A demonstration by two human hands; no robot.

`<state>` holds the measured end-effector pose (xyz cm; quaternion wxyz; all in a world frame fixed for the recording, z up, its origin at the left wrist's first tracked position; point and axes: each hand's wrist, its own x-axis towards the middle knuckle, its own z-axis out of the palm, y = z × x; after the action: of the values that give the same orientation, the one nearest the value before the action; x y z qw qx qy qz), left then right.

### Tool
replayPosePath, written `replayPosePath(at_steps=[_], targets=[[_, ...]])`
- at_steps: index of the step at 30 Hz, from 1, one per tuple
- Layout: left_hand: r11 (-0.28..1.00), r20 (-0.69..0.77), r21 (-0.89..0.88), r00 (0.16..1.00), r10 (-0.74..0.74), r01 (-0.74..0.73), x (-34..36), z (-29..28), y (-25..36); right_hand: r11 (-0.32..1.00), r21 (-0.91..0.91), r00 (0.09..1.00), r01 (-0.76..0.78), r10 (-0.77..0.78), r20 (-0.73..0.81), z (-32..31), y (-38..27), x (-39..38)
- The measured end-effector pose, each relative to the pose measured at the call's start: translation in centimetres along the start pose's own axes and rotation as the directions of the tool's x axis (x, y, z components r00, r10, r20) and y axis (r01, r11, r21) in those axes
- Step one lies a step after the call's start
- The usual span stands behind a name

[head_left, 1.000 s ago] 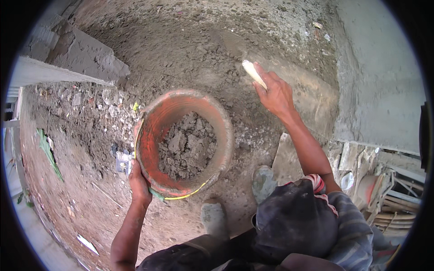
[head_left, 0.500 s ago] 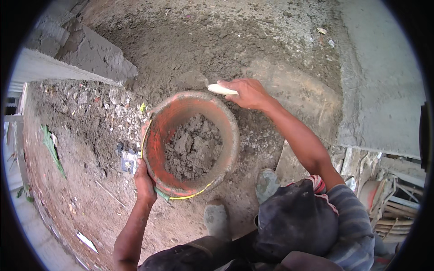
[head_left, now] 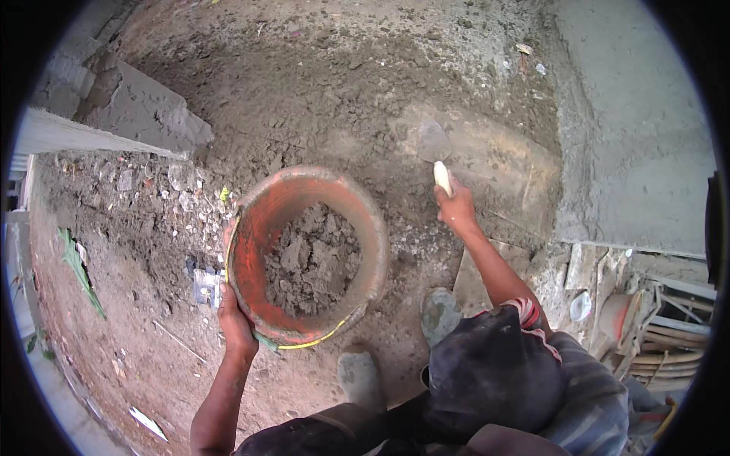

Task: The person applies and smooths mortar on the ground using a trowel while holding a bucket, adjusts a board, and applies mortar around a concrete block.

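A reddish-orange bucket (head_left: 251,251) with a mortar-smeared rim stands in front of me. Clumpy grey mortar (head_left: 315,262) lies in its bottom. My left hand (head_left: 236,323) is closed on the bucket's near left side, beside its yellow wire handle (head_left: 315,343). To the right of the bucket, my right hand (head_left: 458,207) grips the pale handle of a trowel (head_left: 442,178). The trowel's grey blade points away from me, over a flat brownish sheet (head_left: 509,163) on the ground. How high the blade is above the sheet I cannot tell.
Spread mortar (head_left: 319,99) covers the ground beyond the bucket. At the far left is a rough concrete block (head_left: 144,106); on the right, a smooth grey slab (head_left: 639,129). My boots (head_left: 361,376) stand close by the bucket. Stacked poles and frames (head_left: 669,342) lie at the lower right.
The trowel has swung right, from just beyond the bucket's far rim to over the brownish sheet, its blade turning from leftward to away from me. My left hand stays on the bucket.
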<state>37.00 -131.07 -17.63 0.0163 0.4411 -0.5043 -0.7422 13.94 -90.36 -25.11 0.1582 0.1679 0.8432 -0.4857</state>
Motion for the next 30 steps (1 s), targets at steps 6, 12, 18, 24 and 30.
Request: replayPosePath(at_steps=[6, 12, 18, 24, 30], targets=[[0.999, -0.01, 0.034, 0.999, 0.034, -0.033, -0.1, -0.1, -0.2, 0.973, 0.179, 0.958, 0.147, -0.185, 0.217, 11.2, -7.1, 5.0], [0.999, 0.036, 0.024, 0.999, 0.039, -0.04, 0.2, 0.8, -0.2, 0.917, 0.388, 0.881, 0.092, -0.257, 0.398, 8.3, -6.6, 5.9], [1.0, 0.035, -0.007, 0.999, 0.02, -0.019, 0.3, 0.0, 0.0, 0.665, 0.047, 0.625, 0.745, -0.721, 0.298, 0.7, -11.1, -3.2], [0.999, 0.058, -0.035, 0.998, 0.0, 0.002, -0.2, -0.1, 0.3, 0.373, -0.541, 0.553, 0.754, -0.805, 0.215, -4.8, -13.4, -2.3], [0.999, 0.022, 0.047, 1.0, 0.007, -0.008, -0.3, 0.3, 0.4, 0.051, -0.848, 0.54, 0.527, -0.791, 0.288, -6.4, -12.1, 6.1]])
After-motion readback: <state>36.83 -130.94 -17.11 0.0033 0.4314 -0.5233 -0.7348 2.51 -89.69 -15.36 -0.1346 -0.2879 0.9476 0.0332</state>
